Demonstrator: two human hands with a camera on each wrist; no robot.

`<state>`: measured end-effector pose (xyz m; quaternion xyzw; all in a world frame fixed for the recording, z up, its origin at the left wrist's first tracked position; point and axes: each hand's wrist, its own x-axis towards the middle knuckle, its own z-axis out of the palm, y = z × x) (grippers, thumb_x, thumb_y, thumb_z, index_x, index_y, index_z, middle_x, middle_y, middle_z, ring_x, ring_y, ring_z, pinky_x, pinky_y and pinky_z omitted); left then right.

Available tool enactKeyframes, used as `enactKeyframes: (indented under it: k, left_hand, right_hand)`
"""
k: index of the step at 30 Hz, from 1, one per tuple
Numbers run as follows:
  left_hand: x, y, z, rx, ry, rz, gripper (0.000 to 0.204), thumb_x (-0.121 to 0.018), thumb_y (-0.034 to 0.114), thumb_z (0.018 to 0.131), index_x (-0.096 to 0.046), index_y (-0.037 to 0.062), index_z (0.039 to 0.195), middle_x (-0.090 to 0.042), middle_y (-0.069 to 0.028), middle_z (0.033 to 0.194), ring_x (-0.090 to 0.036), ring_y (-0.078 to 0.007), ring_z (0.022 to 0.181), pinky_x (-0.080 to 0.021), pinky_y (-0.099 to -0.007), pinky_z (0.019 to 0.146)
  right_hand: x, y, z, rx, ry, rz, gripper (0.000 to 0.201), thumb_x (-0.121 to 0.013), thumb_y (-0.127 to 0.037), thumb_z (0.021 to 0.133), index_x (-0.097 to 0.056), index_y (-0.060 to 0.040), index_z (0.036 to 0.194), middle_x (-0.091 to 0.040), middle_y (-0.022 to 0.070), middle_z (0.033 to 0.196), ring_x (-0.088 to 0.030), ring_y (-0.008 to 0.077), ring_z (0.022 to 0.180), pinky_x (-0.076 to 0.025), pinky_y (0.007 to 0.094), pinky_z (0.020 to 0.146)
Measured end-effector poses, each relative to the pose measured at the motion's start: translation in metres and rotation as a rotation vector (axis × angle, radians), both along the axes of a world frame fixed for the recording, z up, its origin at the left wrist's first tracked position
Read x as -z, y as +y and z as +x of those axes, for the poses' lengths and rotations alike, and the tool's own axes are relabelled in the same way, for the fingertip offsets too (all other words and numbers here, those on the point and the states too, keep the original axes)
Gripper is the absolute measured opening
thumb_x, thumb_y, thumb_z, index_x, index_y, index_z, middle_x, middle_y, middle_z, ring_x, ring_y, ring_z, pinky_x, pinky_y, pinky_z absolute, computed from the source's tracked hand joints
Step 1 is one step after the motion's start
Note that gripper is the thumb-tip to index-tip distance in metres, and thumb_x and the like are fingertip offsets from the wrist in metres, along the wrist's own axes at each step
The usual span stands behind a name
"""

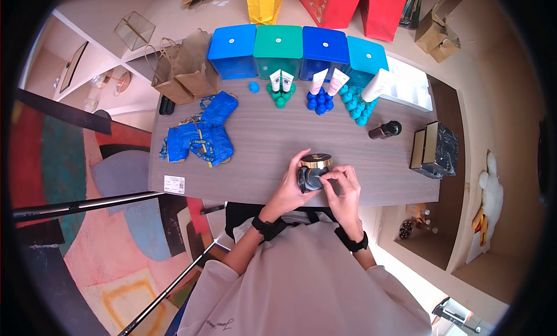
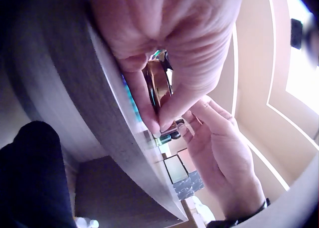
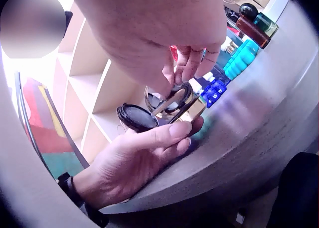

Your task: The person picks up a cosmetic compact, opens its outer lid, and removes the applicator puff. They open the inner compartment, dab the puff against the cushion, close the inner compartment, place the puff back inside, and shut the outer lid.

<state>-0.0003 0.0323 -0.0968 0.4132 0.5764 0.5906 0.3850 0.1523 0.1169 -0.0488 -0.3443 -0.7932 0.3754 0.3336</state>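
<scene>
A round compact with a gold rim (image 1: 316, 162) is held above the table's front edge by the left hand (image 1: 288, 190), thumb and fingers round its side. Its black lid or inner cover (image 3: 136, 116) stands raised in the right wrist view. The right hand (image 1: 344, 198) has its fingertips at the compact's interior; whether they pinch something there is unclear. In the left wrist view the gold side (image 2: 159, 83) shows between the left hand's (image 2: 169, 33) thumb and fingers, with the right hand (image 2: 224, 153) beside it.
Blue cloth pouches (image 1: 200, 137) lie at the left. Blue and green boxes (image 1: 278, 46) line the back, with white tubes (image 1: 336, 80) on ball clusters before them. A dark bottle (image 1: 385, 130) and black marbled boxes (image 1: 439, 150) are at the right.
</scene>
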Motion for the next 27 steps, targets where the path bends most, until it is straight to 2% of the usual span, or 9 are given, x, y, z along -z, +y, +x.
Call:
enactKeyframes:
  k: [5,12,14,17,19,22,27]
  left_hand:
    - [-0.0010,0.0003,0.0003,-0.019,0.035,0.016,0.109,-0.093,0.004,0.076,-0.032,0.0084,0.165,-0.057,-0.0139,0.133,-0.060,-0.0243,0.118,-0.049,-0.0389,0.106]
    - [0.0003,0.0003,-0.0015,-0.027,0.039,-0.005,0.111,-0.094,0.003,0.074,-0.031,0.0083,0.165,-0.057,-0.0137,0.133,-0.059,-0.0238,0.119,-0.050,-0.0385,0.106]
    - [-0.0006,0.0001,-0.0020,-0.009,0.054,0.022,0.108,-0.092,0.004,0.079,-0.027,0.0080,0.166,-0.060,-0.0177,0.134,-0.064,-0.0281,0.123,-0.052,-0.0413,0.106]
    - [-0.0013,0.0001,-0.0018,-0.017,0.072,0.015,0.110,-0.092,0.004,0.078,-0.026,0.0082,0.166,-0.059,-0.0167,0.132,-0.064,-0.0276,0.120,-0.052,-0.0407,0.105]
    - [-0.0022,0.0000,-0.0020,-0.017,0.076,0.017,0.111,-0.093,0.004,0.078,-0.026,0.0084,0.167,-0.059,-0.0162,0.131,-0.064,-0.0274,0.119,-0.052,-0.0404,0.105]
    - [-0.0023,-0.0002,-0.0031,-0.021,0.078,0.016,0.113,-0.093,0.004,0.077,-0.025,0.0086,0.167,-0.059,-0.0155,0.130,-0.063,-0.0269,0.117,-0.052,-0.0398,0.104]
    - [-0.0038,0.0005,-0.0023,-0.014,0.042,-0.008,0.113,-0.093,0.004,0.078,-0.025,0.0092,0.167,-0.060,-0.0160,0.131,-0.064,-0.0271,0.118,-0.052,-0.0401,0.105]
  right_hand:
    - [0.0020,-0.0015,-0.0066,0.000,-0.008,0.032,0.015,-0.082,0.002,0.084,-0.074,-0.0010,0.096,-0.063,0.0125,0.102,-0.062,0.0313,0.096,-0.052,0.0413,0.085]
    - [0.0046,-0.0023,-0.0051,0.023,-0.073,0.099,0.015,-0.082,0.001,0.083,-0.074,-0.0017,0.095,-0.063,0.0123,0.102,-0.062,0.0319,0.096,-0.050,0.0429,0.086]
    - [0.0044,-0.0034,-0.0062,0.035,-0.056,0.093,0.015,-0.082,0.001,0.083,-0.075,-0.0019,0.095,-0.064,0.0123,0.103,-0.062,0.0319,0.096,-0.050,0.0431,0.086]
    - [0.0008,-0.0025,-0.0063,0.055,-0.050,0.066,0.015,-0.082,0.001,0.083,-0.075,-0.0021,0.095,-0.064,0.0117,0.103,-0.062,0.0318,0.096,-0.050,0.0434,0.087]
    - [0.0006,0.0001,-0.0055,0.008,-0.137,0.168,0.013,-0.082,0.002,0.084,-0.076,-0.0016,0.095,-0.065,0.0120,0.100,-0.065,0.0301,0.096,-0.054,0.0399,0.083]
    - [-0.0010,-0.0035,-0.0060,0.065,-0.068,0.104,0.013,-0.083,0.002,0.083,-0.076,-0.0019,0.094,-0.065,0.0118,0.101,-0.065,0.0302,0.095,-0.053,0.0403,0.085]
    - [0.0041,-0.0026,-0.0056,0.041,-0.079,0.092,0.014,-0.083,0.000,0.083,-0.076,-0.0034,0.094,-0.065,0.0104,0.101,-0.062,0.0309,0.096,-0.049,0.0418,0.087]
